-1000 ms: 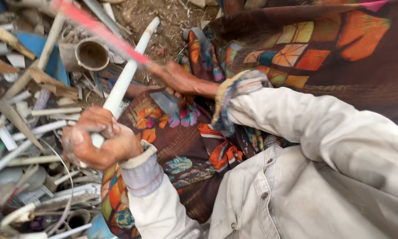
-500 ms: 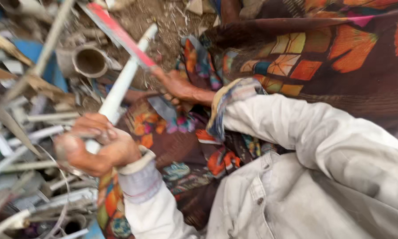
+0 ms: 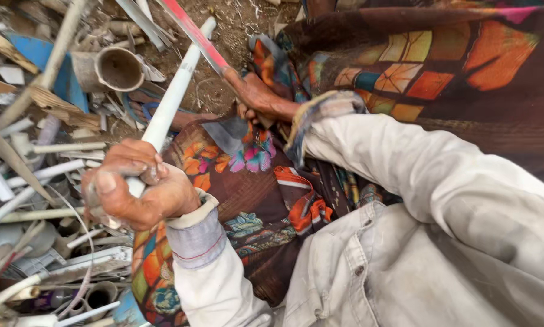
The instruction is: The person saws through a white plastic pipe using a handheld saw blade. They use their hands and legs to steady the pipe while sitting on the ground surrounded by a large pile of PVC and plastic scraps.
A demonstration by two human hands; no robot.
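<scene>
While the left hand (image 3: 140,191) grips it, the white pipe (image 3: 174,94) slants up-right

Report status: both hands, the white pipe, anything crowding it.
Left hand fisted on white pipe. Right hand grips red-handled blade beside pipe. Scrap pipe pile close left.

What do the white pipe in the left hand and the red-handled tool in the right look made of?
White pipe: probably rigid plastic, matte and scuffed with grey dirt, round and even like the offcuts piled beside it. Left hand is closed around its lower end.
Red-handled tool: long flat shaft with worn red paint, wood or metal unclear; the grey wedge head below the right hand looks like dull metal.
</scene>
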